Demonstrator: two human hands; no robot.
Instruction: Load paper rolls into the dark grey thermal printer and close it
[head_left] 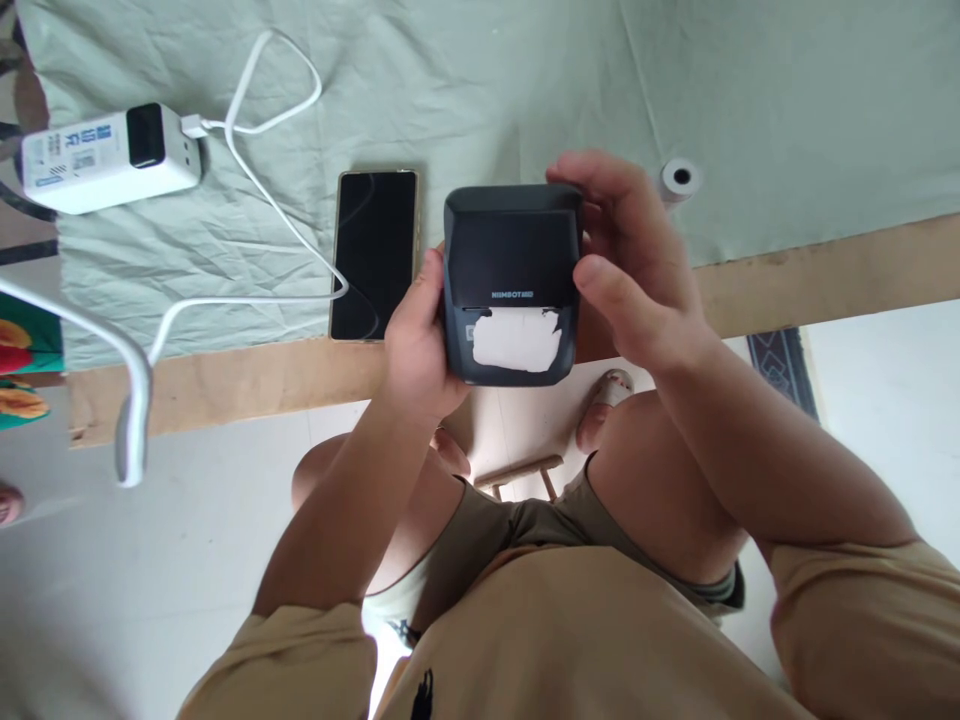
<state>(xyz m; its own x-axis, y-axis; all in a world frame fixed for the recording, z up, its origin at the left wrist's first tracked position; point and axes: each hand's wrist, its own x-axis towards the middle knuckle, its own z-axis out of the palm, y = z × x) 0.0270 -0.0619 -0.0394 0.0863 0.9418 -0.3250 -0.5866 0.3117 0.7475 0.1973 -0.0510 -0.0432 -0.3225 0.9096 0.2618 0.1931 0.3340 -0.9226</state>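
Note:
A black label printer (pixel 514 250) is held up above the table's front edge, its top facing me. Below its slot is a white paper piece (pixel 517 338) with ragged edges. My left hand (pixel 424 345) grips the printer's left side, thumb along the edge and the other fingers hidden beneath. On the opposite side, my right hand (pixel 637 260) is closed around the right edge, with thumb and forefinger touching the casing. To the right of that hand, a small white paper roll (pixel 680 178) stands on the cloth. Just left of the printer lies a phone (pixel 375 255) with a dark screen.
A white power bank (pixel 112 158) lies at the left on the green cloth (pixel 480 90), with a white cable (pixel 247 170) plugged in. The cable loops across the phone and past the wooden table edge (pixel 225 395). My legs are under the edge, near a wooden stool (pixel 521 472).

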